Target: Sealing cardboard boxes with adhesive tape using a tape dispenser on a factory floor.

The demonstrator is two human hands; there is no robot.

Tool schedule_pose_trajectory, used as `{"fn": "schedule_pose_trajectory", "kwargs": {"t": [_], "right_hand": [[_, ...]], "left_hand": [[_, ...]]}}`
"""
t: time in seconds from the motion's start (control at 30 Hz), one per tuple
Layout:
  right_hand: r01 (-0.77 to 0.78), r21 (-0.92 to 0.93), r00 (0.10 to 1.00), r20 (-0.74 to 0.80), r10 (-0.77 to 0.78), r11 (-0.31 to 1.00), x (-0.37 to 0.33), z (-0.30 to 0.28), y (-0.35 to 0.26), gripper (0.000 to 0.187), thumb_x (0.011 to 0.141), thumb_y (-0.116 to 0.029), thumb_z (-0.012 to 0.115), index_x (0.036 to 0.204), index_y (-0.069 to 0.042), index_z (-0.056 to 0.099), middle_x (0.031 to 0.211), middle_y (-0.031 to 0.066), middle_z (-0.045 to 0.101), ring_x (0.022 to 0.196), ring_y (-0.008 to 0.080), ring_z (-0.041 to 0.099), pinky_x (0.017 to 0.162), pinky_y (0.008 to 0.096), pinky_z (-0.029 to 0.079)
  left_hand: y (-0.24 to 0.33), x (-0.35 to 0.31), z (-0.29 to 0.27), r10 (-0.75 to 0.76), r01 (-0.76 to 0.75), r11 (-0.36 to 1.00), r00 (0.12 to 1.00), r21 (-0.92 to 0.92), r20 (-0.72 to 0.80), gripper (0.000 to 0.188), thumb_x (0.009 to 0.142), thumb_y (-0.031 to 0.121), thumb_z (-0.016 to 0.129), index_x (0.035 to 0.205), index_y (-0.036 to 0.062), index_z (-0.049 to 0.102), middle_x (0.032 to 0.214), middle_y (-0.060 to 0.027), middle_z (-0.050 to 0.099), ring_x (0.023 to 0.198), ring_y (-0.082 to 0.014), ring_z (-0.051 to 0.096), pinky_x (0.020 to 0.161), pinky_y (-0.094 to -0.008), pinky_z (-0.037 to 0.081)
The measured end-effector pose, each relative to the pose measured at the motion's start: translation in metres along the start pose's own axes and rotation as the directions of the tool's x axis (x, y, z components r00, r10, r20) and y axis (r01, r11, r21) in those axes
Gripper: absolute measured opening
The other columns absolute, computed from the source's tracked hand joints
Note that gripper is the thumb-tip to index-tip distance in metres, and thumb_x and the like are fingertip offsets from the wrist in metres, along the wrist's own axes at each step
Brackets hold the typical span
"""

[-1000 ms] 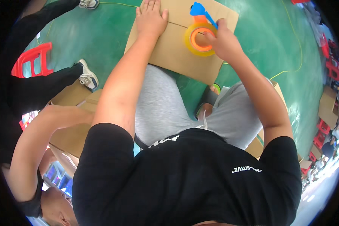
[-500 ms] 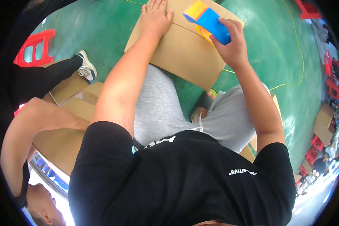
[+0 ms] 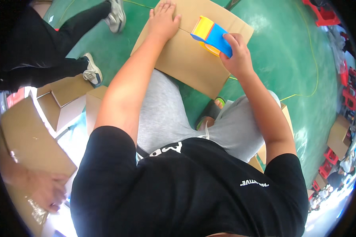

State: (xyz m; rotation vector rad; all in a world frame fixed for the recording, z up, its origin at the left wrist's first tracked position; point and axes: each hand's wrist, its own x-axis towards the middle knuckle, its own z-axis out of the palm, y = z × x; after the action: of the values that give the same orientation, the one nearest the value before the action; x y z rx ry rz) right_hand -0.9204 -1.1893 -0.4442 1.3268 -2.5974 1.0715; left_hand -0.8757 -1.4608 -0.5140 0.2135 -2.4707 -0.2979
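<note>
A closed brown cardboard box [image 3: 188, 67] lies in front of my knees, a seam running across its top. My left hand [image 3: 164, 23] rests flat on the far left part of that top, fingers stretched out. In my right hand [image 3: 238, 58] is a blue and yellow tape dispenser [image 3: 218, 39], gripped by its blue body. Its toothed yellow end points left over the box. Part of the yellow tape roll shows beneath the body. Whether the dispenser touches the cardboard, I cannot tell.
At the left, another person's blurred hand [image 3: 47, 189] is at a large carton [image 3: 35, 138]. Open boxes [image 3: 69, 91] stand near a person's shoe [image 3: 91, 71]. Red stools [image 3: 322, 14] and a carton [image 3: 339, 132] line the right side. A yellow line crosses the green floor [image 3: 281, 51].
My right hand and the tape dispenser have shifted slightly left and down. The box has turned a little. At the left, the other person's arm has moved and a large carton has come into view.
</note>
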Motion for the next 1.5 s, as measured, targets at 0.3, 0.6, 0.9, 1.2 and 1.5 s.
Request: {"fn": "schedule_pose_trajectory", "kwargs": {"t": [0.3,0.6,0.9,1.2,1.5], "right_hand": [[-0.02,-0.029,1.0,0.023,0.021,0.999,0.005,-0.001,-0.002,0.053,0.065,-0.002,0.066,0.114,-0.016,0.053,0.103,0.0145,0.054,0.091,0.0349,0.056,0.076,0.0413,0.049],[0.031,-0.115,0.996,0.088,-0.021,0.993,0.014,-0.006,-0.011,0.054,0.066,-0.005,0.066,0.117,-0.017,0.054,0.103,0.0141,0.054,0.092,0.0338,0.056,0.079,0.0407,0.048],[0.021,-0.155,0.959,0.283,0.024,0.988,0.027,-0.023,-0.029,0.062,0.066,-0.009,0.068,0.124,-0.027,0.054,0.095,0.0111,0.053,0.086,0.0301,0.058,0.076,0.0377,0.049],[0.093,-0.206,0.965,0.261,-0.037,0.974,0.047,0.003,-0.034,0.055,0.067,-0.008,0.065,0.118,-0.027,0.059,0.089,0.0095,0.052,0.083,0.0281,0.056,0.074,0.0369,0.048],[0.101,-0.208,0.959,0.281,-0.039,0.973,0.061,0.02,-0.041,0.053,0.067,-0.008,0.064,0.117,-0.026,0.06,0.091,0.0093,0.054,0.087,0.0285,0.056,0.075,0.038,0.047]], "left_hand": [[0.063,0.01,-0.074,-0.44,0.912,0.074,0.392,-0.403,0.808,0.032,0.089,0.035,0.056,0.098,0.0051,0.064,0.091,-0.0055,0.065,0.087,-0.0153,0.061,0.077,-0.0293,0.045],[0.063,0.017,-0.073,-0.419,0.884,0.082,0.449,-0.46,0.789,0.021,0.086,0.023,0.06,0.09,0.0032,0.066,0.081,-0.0047,0.065,0.072,-0.0117,0.06,0.065,-0.0271,0.047],[-0.033,0.021,-0.048,-0.674,0.82,0.143,0.491,-0.554,0.552,0.013,0.079,0.008,0.06,0.085,-0.001,0.066,0.071,-0.0055,0.064,0.063,-0.0117,0.056,0.055,-0.0244,0.044],[-0.138,0.025,-0.02,-0.609,0.705,0.709,0.615,-0.003,0.502,0.025,0.081,0.028,0.059,0.086,0.0058,0.069,0.086,-0.0121,0.068,0.079,-0.0257,0.064,0.073,-0.0363,0.049],[-0.18,-0.02,0.053,-0.543,0.656,0.741,0.464,0.14,0.7,0.027,0.081,0.03,0.058,0.086,0.0051,0.068,0.084,-0.0113,0.068,0.075,-0.0242,0.063,0.065,-0.0362,0.048]]}}
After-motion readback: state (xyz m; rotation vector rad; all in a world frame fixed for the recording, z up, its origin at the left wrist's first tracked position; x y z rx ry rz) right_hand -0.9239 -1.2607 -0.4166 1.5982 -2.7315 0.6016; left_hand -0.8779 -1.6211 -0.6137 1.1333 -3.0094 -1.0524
